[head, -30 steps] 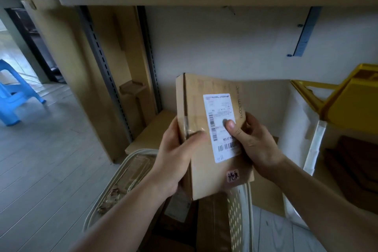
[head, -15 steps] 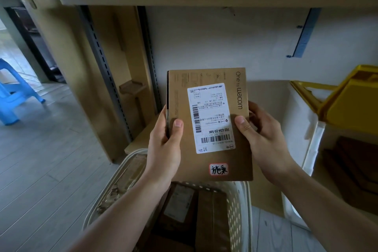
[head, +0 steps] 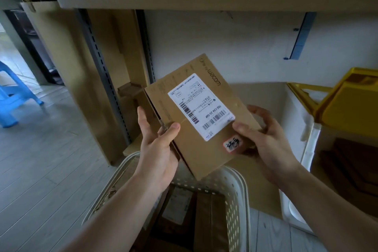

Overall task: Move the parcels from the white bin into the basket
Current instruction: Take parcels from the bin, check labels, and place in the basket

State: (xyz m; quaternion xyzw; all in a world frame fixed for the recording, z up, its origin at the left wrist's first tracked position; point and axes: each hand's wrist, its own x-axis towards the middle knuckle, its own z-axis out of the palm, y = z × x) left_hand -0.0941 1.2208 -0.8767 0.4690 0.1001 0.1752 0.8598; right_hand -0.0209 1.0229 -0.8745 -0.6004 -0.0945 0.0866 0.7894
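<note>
Gripping a flat cardboard parcel (head: 204,116) — both hands — above the perforated plastic basket (head: 238,200).

The parcel (head: 196,116) hides the right hand's (head: 272,145) fingers — only thumb and knuckles show. Its label print is too small to read. The basket's (head: 237,196) near end runs off the bottom edge — arms cover its contents.
</note>
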